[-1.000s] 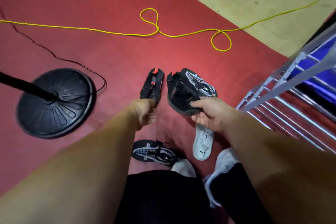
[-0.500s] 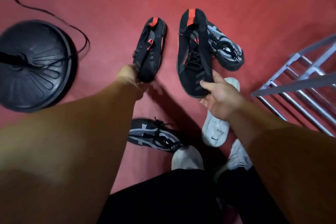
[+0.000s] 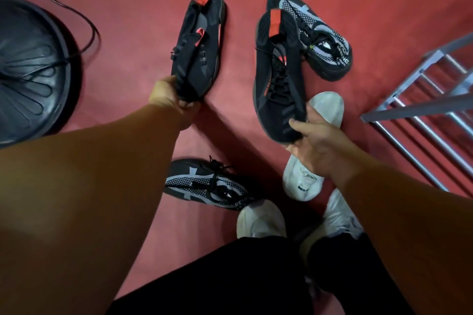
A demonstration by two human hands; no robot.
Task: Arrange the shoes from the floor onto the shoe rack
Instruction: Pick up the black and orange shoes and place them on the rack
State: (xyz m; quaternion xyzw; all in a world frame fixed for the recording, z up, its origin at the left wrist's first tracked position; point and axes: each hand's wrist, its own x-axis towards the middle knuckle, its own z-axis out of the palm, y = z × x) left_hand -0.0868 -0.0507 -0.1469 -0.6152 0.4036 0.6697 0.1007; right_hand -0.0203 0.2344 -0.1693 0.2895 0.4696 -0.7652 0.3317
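Gripping one black-and-red shoe (image 3: 198,43) in the left hand (image 3: 169,96) and the second black-and-red shoe (image 3: 277,79) in the right hand (image 3: 314,140), fingers (image 3: 184,105) clamped on each, near the shoe rack (image 3: 419,110)

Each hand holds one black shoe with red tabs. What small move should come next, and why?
Probably carry both to the right, onto the shoe rack. The left hand grips the left black shoe, the right hand grips the right black shoe, and the rack stands close beside.
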